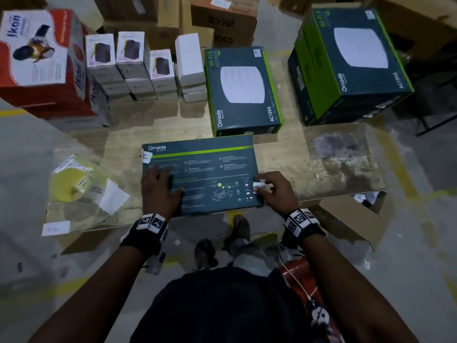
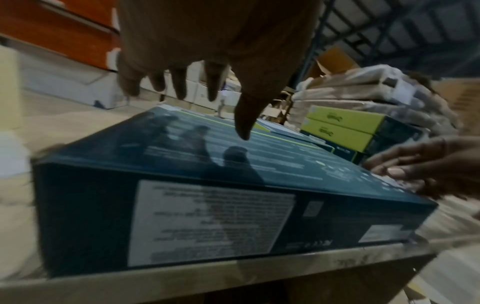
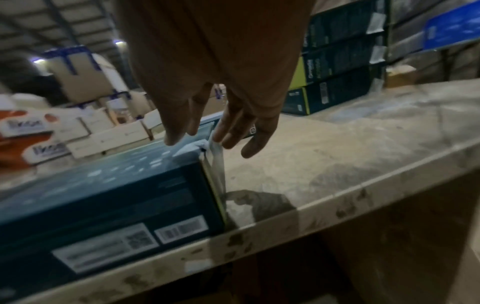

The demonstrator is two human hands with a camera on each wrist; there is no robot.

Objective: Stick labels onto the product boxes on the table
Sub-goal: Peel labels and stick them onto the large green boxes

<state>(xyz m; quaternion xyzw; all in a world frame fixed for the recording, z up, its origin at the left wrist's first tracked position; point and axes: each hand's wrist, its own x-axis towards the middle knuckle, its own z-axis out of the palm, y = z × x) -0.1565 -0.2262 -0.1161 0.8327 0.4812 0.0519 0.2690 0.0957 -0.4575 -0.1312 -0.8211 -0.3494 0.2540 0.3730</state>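
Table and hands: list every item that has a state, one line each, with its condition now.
Flat box: lying back side up at the table's near edge, closed.
Small label: folded over the box's right edge, under the right fingers.
Left hand: open, spread over the box top.
Right hand: open, fingers pressing the label.
Label roll: on the table's left, partly unwound.
Upright box: closed, face up behind the flat box.
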